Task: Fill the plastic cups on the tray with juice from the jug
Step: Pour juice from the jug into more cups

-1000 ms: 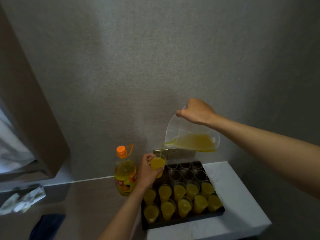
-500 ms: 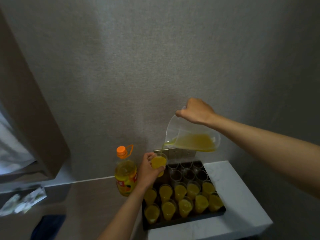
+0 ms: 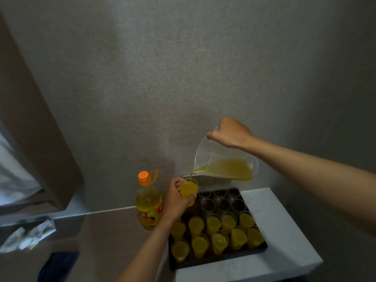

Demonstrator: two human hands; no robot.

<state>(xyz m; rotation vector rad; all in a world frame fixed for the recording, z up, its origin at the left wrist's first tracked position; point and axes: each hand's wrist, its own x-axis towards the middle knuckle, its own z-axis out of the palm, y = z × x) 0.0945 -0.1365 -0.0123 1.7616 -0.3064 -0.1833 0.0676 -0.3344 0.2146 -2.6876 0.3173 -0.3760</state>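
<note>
While the right hand (image 3: 231, 132) grips the tilted jug (image 3: 225, 162), juice streams into a nearly full cup (image 3: 188, 190) wrapped in the left hand's (image 3: 175, 202) fingers above the tray's (image 3: 217, 259) far-left corner; ten near cups (image 3: 215, 235) stand filled; about six far cups (image 3: 221, 200) remain empty.

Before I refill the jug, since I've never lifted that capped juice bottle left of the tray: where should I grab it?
Probably by the orange carry loop at the neck, or around the neck under the cap, coming from above. The juice bottle stands upright, its body is wide, and the tray crowds its right side.
</note>
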